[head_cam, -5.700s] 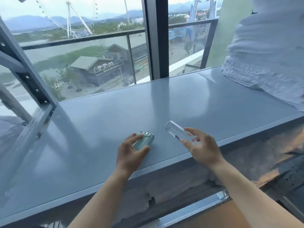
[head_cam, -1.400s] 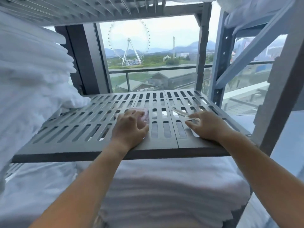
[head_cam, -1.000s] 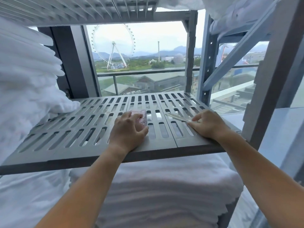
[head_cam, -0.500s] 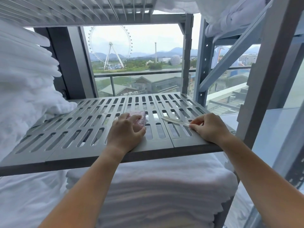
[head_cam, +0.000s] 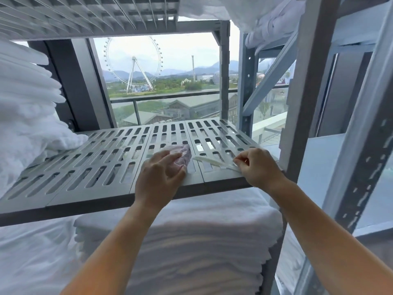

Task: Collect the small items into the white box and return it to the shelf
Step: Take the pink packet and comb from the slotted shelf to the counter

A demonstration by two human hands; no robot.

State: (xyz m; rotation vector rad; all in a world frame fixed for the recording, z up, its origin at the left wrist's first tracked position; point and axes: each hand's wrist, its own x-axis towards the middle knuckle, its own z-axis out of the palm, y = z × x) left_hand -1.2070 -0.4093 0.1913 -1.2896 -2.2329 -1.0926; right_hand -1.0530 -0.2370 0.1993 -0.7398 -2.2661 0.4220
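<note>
Since half a second ago little has changed. The left hand (head_cam: pixel 161 173) still grips the pink packet (head_cam: pixel 181 155) on the slotted shelf (head_cam: pixel 85 173), fingers over its top. The right hand (head_cam: pixel 258 167) has curled tighter and pinches the near right end of the pale comb (head_cam: pixel 207 160). The comb lies flat on the shelf just right of the packet. Its long axis runs leftward and slightly away, its far tip pointing at the packet. No writing is readable on either.
</note>
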